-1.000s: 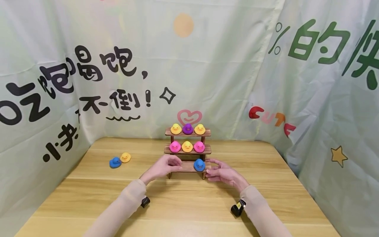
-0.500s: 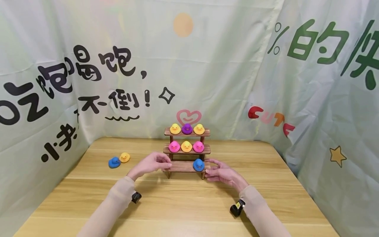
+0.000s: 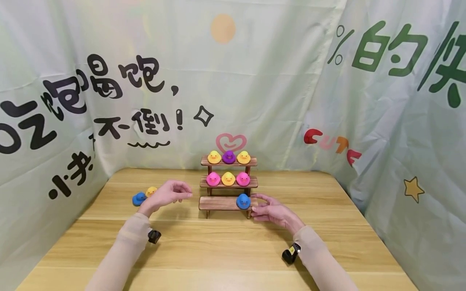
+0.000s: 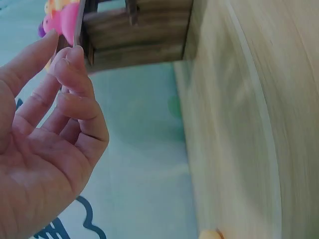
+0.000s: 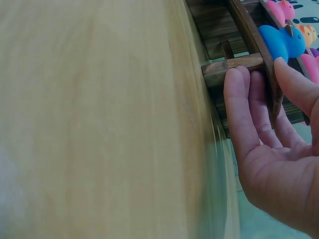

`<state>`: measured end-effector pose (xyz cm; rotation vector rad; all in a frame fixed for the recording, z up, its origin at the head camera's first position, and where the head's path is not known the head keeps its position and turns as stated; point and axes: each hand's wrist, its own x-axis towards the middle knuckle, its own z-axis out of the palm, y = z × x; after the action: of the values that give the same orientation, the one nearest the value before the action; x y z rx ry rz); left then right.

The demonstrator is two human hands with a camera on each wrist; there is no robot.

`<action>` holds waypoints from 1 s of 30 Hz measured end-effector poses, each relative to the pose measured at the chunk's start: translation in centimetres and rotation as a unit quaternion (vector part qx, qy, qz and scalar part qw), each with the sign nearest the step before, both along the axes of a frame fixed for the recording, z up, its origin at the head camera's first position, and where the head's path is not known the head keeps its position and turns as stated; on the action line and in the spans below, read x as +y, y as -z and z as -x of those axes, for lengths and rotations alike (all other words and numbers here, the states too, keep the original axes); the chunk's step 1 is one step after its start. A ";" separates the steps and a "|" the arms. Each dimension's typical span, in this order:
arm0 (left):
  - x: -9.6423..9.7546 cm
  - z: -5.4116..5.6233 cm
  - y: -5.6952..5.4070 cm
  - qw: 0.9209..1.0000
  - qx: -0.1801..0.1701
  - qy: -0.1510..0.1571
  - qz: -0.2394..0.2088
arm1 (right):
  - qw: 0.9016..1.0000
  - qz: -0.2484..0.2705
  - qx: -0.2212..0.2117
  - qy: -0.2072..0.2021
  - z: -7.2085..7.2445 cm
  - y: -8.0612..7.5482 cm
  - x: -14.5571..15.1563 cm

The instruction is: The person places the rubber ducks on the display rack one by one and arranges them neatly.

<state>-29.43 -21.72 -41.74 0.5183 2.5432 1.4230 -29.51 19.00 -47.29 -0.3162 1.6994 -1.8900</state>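
Observation:
A three-tier wooden display stand (image 3: 218, 203) holds small rubber ducks. On its lowest step, at the right end, sits a blue rubber duck (image 3: 243, 201). My right hand (image 3: 273, 210) holds that end of the step; in the right wrist view its thumb lies by the blue duck and its fingers (image 5: 239, 107) touch the leg below. Left of the stand, my left hand (image 3: 167, 194) is in the air with loosely bent fingers and nothing in them. Behind it on the table lie a second blue duck (image 3: 139, 199) and a yellow duck (image 3: 151, 190), partly covered by the hand.
Pink ducks (image 3: 213, 178) flank a yellow duck (image 3: 228, 178) on the middle tier. A purple duck (image 3: 229, 157) stands between two yellow ones on the top tier. The wooden table (image 3: 218, 250) ends at a printed curtain (image 3: 269, 101) behind and at both sides.
My left hand has left the lowest step's left end and moved left, toward the two loose ducks. My right hand stays at the stand's right end.

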 end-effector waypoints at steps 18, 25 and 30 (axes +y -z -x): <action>-6.6 0.3 1.0 0.995 0.054 -0.082 -0.026 | 1.000 0.001 -0.002 -0.007 0.2 -0.4 0.4; -8.8 0.6 1.0 0.991 0.070 -0.113 -0.034 | 1.000 -0.003 -0.005 0.001 0.2 -0.1 0.1; -10.0 1.0 1.3 0.986 0.071 -0.149 -0.020 | 1.000 -0.001 -0.004 -0.002 0.0 -0.2 0.0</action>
<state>-30.43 -31.70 -43.01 0.2595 2.8064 1.5874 -29.53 19.05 -47.10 -0.3098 1.6946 -1.8844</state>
